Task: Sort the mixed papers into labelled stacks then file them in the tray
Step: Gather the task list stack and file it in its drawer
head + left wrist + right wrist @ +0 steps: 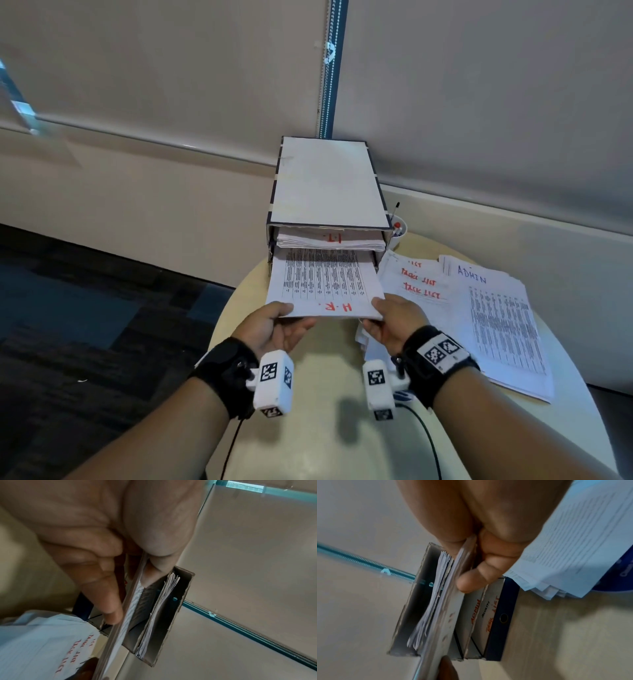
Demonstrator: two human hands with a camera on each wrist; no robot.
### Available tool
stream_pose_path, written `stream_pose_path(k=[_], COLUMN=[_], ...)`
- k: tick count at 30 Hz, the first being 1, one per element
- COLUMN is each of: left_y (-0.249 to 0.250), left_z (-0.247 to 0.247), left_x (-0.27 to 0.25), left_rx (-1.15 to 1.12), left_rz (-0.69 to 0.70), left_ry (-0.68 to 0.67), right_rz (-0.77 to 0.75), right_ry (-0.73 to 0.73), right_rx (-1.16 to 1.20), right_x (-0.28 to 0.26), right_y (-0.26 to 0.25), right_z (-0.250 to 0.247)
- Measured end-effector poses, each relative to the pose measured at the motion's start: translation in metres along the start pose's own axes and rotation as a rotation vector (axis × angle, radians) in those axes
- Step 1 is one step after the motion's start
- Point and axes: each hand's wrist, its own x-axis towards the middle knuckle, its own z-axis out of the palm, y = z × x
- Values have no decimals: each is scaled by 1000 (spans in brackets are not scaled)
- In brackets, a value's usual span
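Note:
A stacked cardboard filing tray (327, 181) stands at the table's far edge. Its upper slot holds a pile marked "I.T." (330, 239). The stack marked "H.R." (325, 284) lies half inside the slot below, its near end sticking out. My left hand (274, 323) pinches the stack's near left corner, thumb on top. My right hand (387, 317) pinches its near right corner the same way. The left wrist view shows the stack edge-on (126, 616) between thumb and fingers (106, 596). In the right wrist view, the H.R. stack (447, 601) enters the tray (406, 622), whose lower fronts read "ADMIN" and "LIST".
To the right on the round beige table (325, 394) lie a "TASK LIST" pile (419, 284) and an "ADMIN" pile (500, 322). A white cup with pens (397, 228) stands behind the tray's right side. Dark carpet lies left of the table; wall and blinds are close behind.

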Motion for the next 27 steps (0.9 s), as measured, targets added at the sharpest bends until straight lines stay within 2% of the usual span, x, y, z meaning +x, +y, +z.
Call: stream_pose_path(k=[4, 8, 10, 12, 15, 18, 21, 23, 25, 27], left_y=[14, 23, 24, 23, 16, 8, -9, -26, -47, -63], left_z=[16, 25, 26, 29, 35, 37, 30, 11, -11, -29], left_x=[25, 46, 57, 66, 74, 69, 60, 56, 55, 54], left_rx=[-31, -71, -128, -207, -187, 46, 387, 755, 1086, 1267], left_rz=[61, 106, 136, 197, 275, 246, 187, 176, 124, 9], left_ry=[61, 109, 119, 101, 69, 60, 200, 278, 271, 219], right_rz=[18, 50, 110, 164, 155, 106, 69, 63, 55, 75], right_ry=[57, 128, 113, 75, 139, 241, 350, 416, 488, 491], right_rx=[234, 132, 134, 157, 53, -109, -295, -483, -612, -616], right_x=[1, -13, -19, -28, -41, -39, -22, -9, 1, 16], right_y=[-1, 53, 87, 114, 137, 137, 124, 113, 101, 93], right_z=[-10, -44, -68, -88, -118, -149, -181, -198, -212, -218])
